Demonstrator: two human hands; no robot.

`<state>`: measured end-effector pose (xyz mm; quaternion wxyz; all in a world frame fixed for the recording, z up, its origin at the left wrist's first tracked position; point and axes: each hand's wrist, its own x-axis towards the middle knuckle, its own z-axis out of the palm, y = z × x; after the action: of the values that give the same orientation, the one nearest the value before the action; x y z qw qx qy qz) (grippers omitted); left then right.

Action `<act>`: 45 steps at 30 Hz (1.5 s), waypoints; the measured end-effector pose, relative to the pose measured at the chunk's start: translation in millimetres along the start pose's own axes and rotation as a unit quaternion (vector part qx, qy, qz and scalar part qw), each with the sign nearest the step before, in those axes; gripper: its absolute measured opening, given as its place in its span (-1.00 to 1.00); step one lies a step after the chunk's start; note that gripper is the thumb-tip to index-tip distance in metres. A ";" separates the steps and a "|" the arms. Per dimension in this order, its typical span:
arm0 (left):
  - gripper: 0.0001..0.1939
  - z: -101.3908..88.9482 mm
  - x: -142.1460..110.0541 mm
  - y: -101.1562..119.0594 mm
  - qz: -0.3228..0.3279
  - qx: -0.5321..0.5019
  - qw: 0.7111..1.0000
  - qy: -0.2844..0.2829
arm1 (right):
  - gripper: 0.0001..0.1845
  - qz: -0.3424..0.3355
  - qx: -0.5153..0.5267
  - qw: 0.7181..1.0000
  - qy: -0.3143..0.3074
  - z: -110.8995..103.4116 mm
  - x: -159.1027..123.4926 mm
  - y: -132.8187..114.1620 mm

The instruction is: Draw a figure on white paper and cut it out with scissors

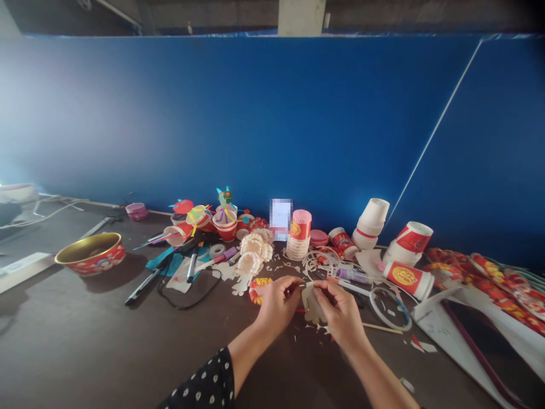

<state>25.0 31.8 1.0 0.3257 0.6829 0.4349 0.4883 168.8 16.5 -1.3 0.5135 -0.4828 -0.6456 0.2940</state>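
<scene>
A pale cut paper piece [313, 307] with a wavy lower edge is pinched between the thumb and fingers of my right hand [344, 316]. Close beside it, my left hand [276, 304] is closed in a pinch. Whatever sits in those left fingertips is too small to make out. Behind my left wrist a red and yellow patterned paper piece [256, 291] shows in part. White and red paper scraps [320, 328] lie under and around both hands.
Scalloped cut paper cups [251, 254] and a cup stack [297, 250] stand behind my hands. A tape ring [389, 308], a thin stick [383, 328] and a phone [489, 346] lie to the right. Markers [192, 267] and a red bowl [91, 261] are leftward.
</scene>
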 end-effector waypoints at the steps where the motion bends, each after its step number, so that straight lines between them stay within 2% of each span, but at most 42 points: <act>1: -0.80 -0.2 -0.2 0.2 0.007 -0.001 1.000 -0.004 | -0.78 0.000 -0.002 1.000 0.001 -0.1 -0.1 0.1; 12: -0.83 -4.0 -0.1 8.0 -0.002 -0.025 1.000 -0.011 | -0.78 -0.002 -0.024 1.000 0.005 -1.7 0.3 0.2; 17: -0.84 -2.2 0.8 6.5 -0.034 -0.032 0.999 -0.023 | -0.77 -0.004 -0.027 1.000 0.007 -0.6 0.7 1.9; 34: -0.88 -3.9 1.4 7.7 -0.052 -0.060 0.997 -0.001 | -0.77 -0.016 -0.019 0.999 -0.033 1.0 0.4 -0.1; 41: -0.91 -3.3 -0.6 9.2 -0.043 -0.036 0.998 0.024 | -0.77 -0.001 0.009 0.999 -0.049 3.7 -0.3 -4.1; 45: -0.88 -8.2 1.8 9.9 -0.023 -0.008 0.999 0.024 | -0.78 0.008 -0.009 0.998 -0.053 3.4 -0.2 -5.1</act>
<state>20.2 29.5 12.9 0.3320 0.6580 0.4542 0.5005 164.0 14.8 2.1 0.4713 -0.4764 -0.6709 0.3176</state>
